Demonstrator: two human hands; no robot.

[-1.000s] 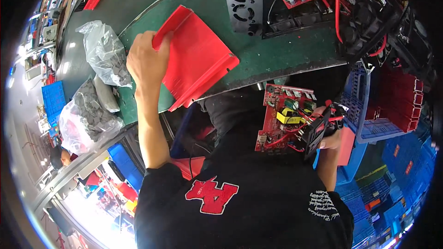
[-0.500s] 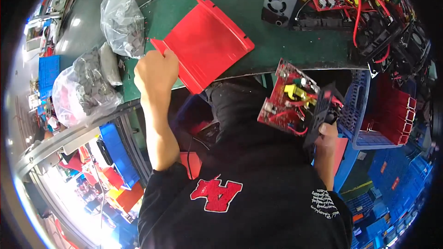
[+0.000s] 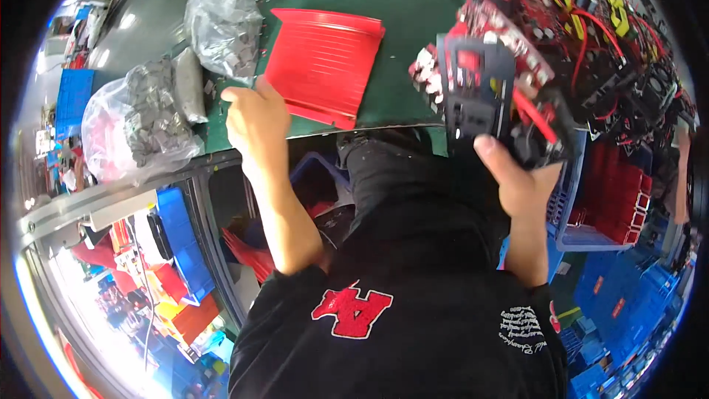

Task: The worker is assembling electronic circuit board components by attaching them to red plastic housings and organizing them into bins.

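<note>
A red ribbed casing [image 3: 321,66] with raised edges lies on the green tabletop [image 3: 402,4] in front of me. Beside its left edge is my left hand [image 3: 258,118], fingers apart, with nothing seen in them. My right hand [image 3: 517,181] grips a circuit board assembly by its black end panel [image 3: 476,92], the thumb on the panel's lower edge. Behind that panel show red board parts and a thick red wire [image 3: 535,114], blurred by motion. The fingers of my right hand are hidden behind the assembly.
Clear plastic bags [image 3: 221,18] of small grey pieces lie at the left, another bag [image 3: 148,122] near the table edge. A heap of red circuit boards [image 3: 569,11], wires and black fans [image 3: 650,103] fills the right. Below it stands a blue basket [image 3: 572,233] containing red parts.
The red casing has turned and lies flatter on the table; my left hand has let go of its edge. My right hand has lifted the circuit board assembly up over the table and turned its panel.
</note>
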